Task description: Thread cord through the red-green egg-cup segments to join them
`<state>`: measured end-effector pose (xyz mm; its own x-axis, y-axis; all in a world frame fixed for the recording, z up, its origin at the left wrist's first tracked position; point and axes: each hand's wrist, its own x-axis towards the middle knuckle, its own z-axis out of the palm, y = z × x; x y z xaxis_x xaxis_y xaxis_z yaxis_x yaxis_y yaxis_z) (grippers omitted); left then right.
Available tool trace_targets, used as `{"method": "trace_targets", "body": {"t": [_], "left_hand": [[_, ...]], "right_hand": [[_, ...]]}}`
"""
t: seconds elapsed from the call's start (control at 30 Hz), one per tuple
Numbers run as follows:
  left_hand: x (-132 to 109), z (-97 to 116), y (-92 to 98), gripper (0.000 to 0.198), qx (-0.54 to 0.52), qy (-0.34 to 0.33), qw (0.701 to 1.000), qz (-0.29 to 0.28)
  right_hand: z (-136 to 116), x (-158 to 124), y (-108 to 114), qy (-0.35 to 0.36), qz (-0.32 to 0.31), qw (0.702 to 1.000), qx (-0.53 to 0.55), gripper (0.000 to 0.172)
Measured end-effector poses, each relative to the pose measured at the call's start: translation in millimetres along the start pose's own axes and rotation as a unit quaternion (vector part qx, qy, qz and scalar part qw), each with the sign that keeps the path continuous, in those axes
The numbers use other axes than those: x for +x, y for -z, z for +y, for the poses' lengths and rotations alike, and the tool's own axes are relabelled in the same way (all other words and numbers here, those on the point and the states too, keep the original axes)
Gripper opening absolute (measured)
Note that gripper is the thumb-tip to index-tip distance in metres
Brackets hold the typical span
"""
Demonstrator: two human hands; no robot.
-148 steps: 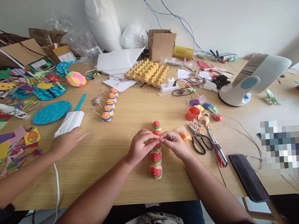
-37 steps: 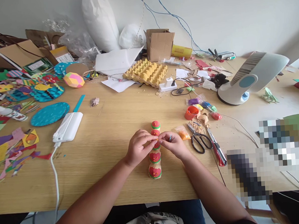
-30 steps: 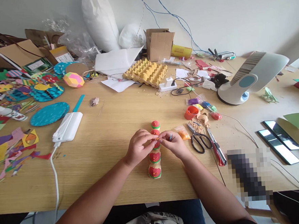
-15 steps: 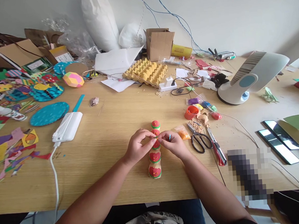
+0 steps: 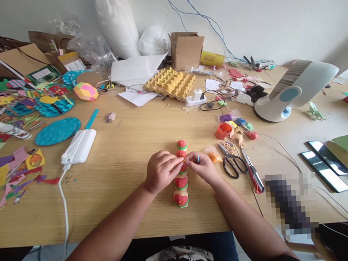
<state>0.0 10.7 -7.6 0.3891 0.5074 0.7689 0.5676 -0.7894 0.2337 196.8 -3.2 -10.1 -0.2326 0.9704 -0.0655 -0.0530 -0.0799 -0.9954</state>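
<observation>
A row of joined cups point(image 5: 181, 182), like a strip of egg carton, lies lengthwise before me. Each cup is red with a green rim, and several bear small yellow facial details. Over its upper middle, my left hand point(image 5: 162, 171) and my right hand point(image 5: 203, 168) meet, thumbs and forefingers pinched together. A tiny yellow piece point(image 5: 183, 160) shows between the fingertips; which hand carries it is hard to tell. Something small and blue point(image 5: 198, 158) sticks out at my right fingers, its kind unclear. The hands hide part of the cups beneath.
Right of the hands lie a bag of orange material point(image 5: 213, 154), black-handled scissors point(image 5: 234, 162), a utility knife point(image 5: 253, 172) and a red cup point(image 5: 223, 131). A white power bank point(image 5: 79, 147) and paper scraps are left. Behind stand a yellow egg tray point(image 5: 170, 84) and a fan point(image 5: 293, 90).
My left fingers have closed further and rolled over, so the back of the hand shows more. My right hand stays nearly in place. The row of cups has not visibly moved on the table.
</observation>
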Motion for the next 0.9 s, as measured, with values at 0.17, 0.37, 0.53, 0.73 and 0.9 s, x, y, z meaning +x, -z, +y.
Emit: {"method": "trace_targets", "body": {"t": [0.17,0.37,0.53,0.73,0.9], "left_hand": [[0.9,0.3,0.5,0.01,0.011,0.0,1.0,0.001],[0.5,-0.6,-0.1,0.012,-0.003,0.009,1.0,0.004],[-1.6,-1.9,-1.0,0.016,-0.011,0.014,1.0,0.007],[-1.0,-1.6,-1.3,0.016,-0.032,0.019,0.999,0.012],[-0.8,-2.0,-2.5,0.014,-0.065,0.037,0.997,0.008]], "right_hand": [[-0.5,0.0,-0.4,-0.002,0.003,1.0,-0.007,0.04],[-0.9,-0.6,-0.2,-0.001,0.004,1.0,-0.021,0.042],[-1.3,-0.5,0.4,0.006,0.001,1.0,-0.022,0.041],[0.5,0.3,0.0,0.008,0.0,1.0,-0.018,0.041],[1.4,0.2,0.7,0.005,0.004,1.0,-0.026,0.041]]}}
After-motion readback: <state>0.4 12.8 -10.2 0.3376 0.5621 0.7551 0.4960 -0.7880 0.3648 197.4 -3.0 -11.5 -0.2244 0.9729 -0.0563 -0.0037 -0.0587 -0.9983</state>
